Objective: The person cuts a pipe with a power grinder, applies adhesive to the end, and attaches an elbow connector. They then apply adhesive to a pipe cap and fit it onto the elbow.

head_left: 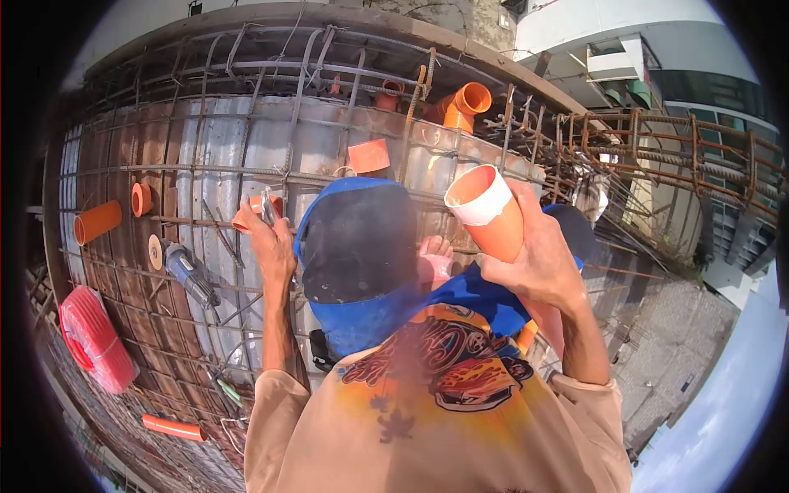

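Observation:
My right hand (546, 246) grips an orange plastic pipe (496, 238); its open mouth has a white band around it and tilts up and to the left. My left hand (273, 246) is out to the left, fingers closed around a slim metal tool (269, 209) whose kind I cannot tell. Right at those fingertips is a short orange pipe piece (245, 217), partly covered by the hand. Another cut orange pipe piece (369, 155) lies beyond my knee. My blue-and-black trouser knee (357, 238) rises between the hands, and a bare foot (436, 248) shows beside it.
A rebar grid (205, 170) runs over corrugated metal sheets (271, 123). On the left lie an angle grinder (191, 275), a red coiled hose (97, 338) and orange pipe pieces (98, 222). An orange elbow (460, 108) stands at the back; rusty rebar cages (666, 148) extend right.

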Demonstrator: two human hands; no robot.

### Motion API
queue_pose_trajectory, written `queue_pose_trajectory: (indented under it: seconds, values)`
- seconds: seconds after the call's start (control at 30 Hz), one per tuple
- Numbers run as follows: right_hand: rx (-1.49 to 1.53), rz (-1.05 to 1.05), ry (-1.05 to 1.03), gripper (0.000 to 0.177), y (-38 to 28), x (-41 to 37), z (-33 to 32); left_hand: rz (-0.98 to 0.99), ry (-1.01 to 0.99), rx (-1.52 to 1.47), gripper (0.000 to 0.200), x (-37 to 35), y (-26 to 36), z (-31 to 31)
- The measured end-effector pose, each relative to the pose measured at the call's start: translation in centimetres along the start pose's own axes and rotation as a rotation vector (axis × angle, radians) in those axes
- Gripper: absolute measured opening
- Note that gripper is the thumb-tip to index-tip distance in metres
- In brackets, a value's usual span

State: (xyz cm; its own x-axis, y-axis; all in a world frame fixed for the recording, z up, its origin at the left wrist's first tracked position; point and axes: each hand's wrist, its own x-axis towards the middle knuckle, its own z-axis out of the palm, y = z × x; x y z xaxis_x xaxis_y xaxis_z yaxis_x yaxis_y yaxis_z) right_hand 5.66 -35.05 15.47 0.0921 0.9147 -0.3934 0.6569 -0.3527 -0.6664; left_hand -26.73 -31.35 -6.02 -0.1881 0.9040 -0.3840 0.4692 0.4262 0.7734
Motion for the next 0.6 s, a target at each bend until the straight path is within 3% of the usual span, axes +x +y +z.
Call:
queue_pose_trajectory:
  seconds: [0.03, 0.1, 0.13, 0.17, 0.3, 0.43, 0.6]
  values:
    - [-0.014, 0.001, -0.034, 0.067, 1.1, 0.4, 0.0, 0.016, 0.071, -0.074, 0.076, -0.2, 2.1, -1.8]
    - [-0.058, 0.022, -0.106, 0.064, 1.3, 1.0, -0.1, 0.374, 0.343, 0.096, 0.068, -0.2, 5.9, -4.6]
    - [-0.051, 0.023, -0.134, 0.063, 1.2, 1.1, -0.2, 0.274, 0.228, -0.134, 0.063, -2.3, 11.2, -5.7]
    - [0.009, 0.004, -0.147, 0.062, 0.7, 1.1, -0.6, 0.424, 0.227, -0.167, 0.059, -3.1, 13.5, -5.7]
    - [-0.182, -0.071, 0.019, 0.063, 1.4, 0.6, 1.0, 0.57, -0.158, -0.185, 0.069, -9.2, 19.9, -4.0]
    - [-0.227, -0.166, 0.198, 0.071, 2.4, -0.2, 2.1, 0.426, -0.456, -0.177, 0.066, -10.5, 21.5, -0.8]
    - [-0.093, -0.2, 0.228, 0.083, 1.5, -1.6, 2.2, 0.475, -0.499, -0.14, 0.062, -11.4, 21.8, 0.4]
